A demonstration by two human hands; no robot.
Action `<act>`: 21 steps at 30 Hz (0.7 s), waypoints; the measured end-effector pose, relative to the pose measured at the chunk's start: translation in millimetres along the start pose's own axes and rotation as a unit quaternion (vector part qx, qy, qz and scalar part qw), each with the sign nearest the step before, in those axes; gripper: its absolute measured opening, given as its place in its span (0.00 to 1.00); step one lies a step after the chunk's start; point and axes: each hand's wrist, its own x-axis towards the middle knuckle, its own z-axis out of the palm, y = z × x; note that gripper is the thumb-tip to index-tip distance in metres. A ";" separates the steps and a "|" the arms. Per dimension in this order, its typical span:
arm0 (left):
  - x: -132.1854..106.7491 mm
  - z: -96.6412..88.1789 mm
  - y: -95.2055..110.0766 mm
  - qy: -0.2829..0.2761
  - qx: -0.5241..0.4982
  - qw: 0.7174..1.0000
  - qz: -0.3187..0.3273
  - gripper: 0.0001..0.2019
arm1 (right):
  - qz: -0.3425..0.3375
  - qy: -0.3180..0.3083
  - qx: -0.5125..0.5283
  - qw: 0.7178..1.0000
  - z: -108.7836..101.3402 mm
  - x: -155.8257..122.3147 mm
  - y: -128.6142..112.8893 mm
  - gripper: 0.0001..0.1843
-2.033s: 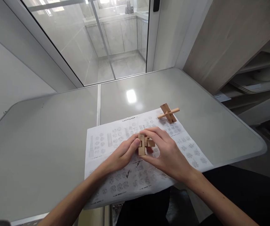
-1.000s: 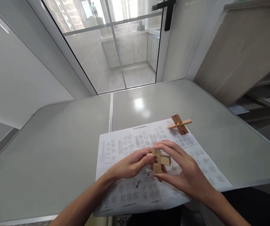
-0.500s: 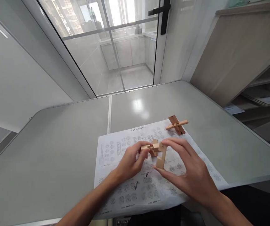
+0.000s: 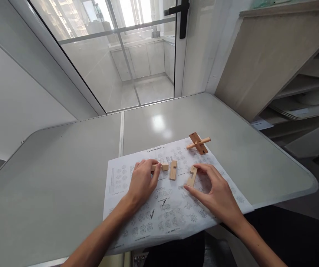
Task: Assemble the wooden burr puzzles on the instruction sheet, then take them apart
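Note:
Between the thumb and fingers of my right hand [image 4: 213,183] is a notched wooden block [image 4: 192,176], gripped by its two ends just over the printed sheet. My left hand [image 4: 144,178] is closed around another wooden puzzle piece [image 4: 164,167]; its squared end sticks out to the right and the rest is hidden by my fingers. A third notched wooden block [image 4: 173,170] lies loose on the paper between both hands, touched by neither.
Under the hands lies a printed instruction sheet [image 4: 133,231] with rows of small diagrams. A wooden cross-shaped piece with a rod [image 4: 198,143] rests at its far right corner. The grey table [image 4: 73,178] meets a glass door [image 4: 145,63]; a shelf unit [image 4: 270,55] stands at right.
The wooden pieces held together between my hands are now apart. One block lies on the sheet, and my hands have spread apart and lowered. The whole view has shifted slightly.

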 end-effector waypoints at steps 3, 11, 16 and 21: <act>2.2 3.1 -3.0 0.012 0.042 0.999 0.020 0.12 | -0.003 -0.019 -0.002 1.000 -0.3 0.6 -0.4 0.27; 3.6 6.6 -3.4 0.054 0.080 0.993 0.064 0.08 | -0.020 -0.019 -0.007 1.000 -1.4 0.2 0.5 0.28; -1.0 3.8 14.3 0.015 0.062 0.988 0.140 0.15 | -0.032 -0.020 0.007 0.999 -2.3 0.3 0.8 0.28; -6.9 12.6 25.8 -0.061 0.096 0.975 0.190 0.24 | -0.042 -0.013 0.007 0.999 -1.0 -0.8 2.5 0.28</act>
